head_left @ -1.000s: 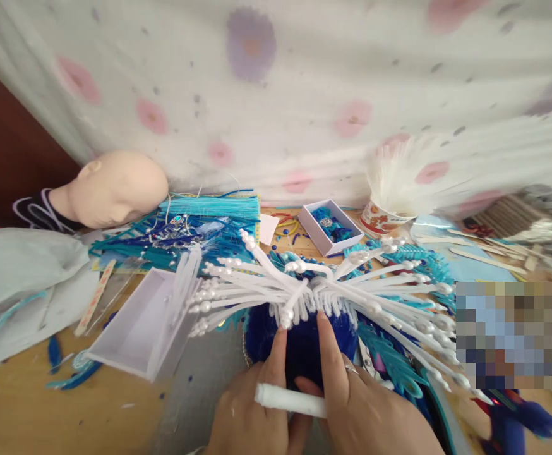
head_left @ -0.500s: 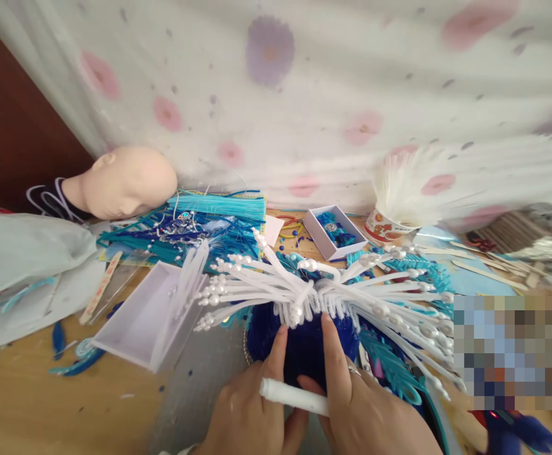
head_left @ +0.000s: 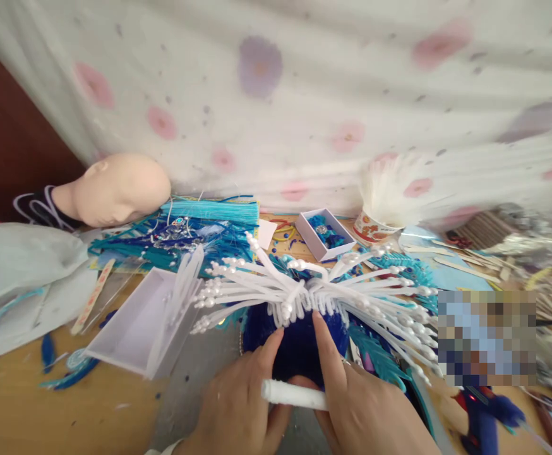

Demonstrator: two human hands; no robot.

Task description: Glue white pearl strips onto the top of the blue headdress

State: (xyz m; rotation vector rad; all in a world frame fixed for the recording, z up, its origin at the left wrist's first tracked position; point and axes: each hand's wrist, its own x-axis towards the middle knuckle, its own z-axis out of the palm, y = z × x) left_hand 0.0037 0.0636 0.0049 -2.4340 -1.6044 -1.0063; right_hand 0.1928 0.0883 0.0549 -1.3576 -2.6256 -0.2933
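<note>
Left of the blue headpiece, a mannequin head lies sideways. At the headpiece's near side, the left hand extends its forefinger; whether its other fingers grip, I can't tell. The right hand clasps a white stick, forefinger touching the headpiece's white strands.

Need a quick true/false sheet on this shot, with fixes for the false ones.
1. The right hand holds the white rod. True.
2. The mannequin head stands upright. False: the mannequin head lies down.
3. Both index fingers point toward the white bead-tipped stems. True.
4. The printed cup is left of the box of blue pieces in the picture. False: the printed cup is to its right.
5. The stems fan out to both sides. True.
</note>
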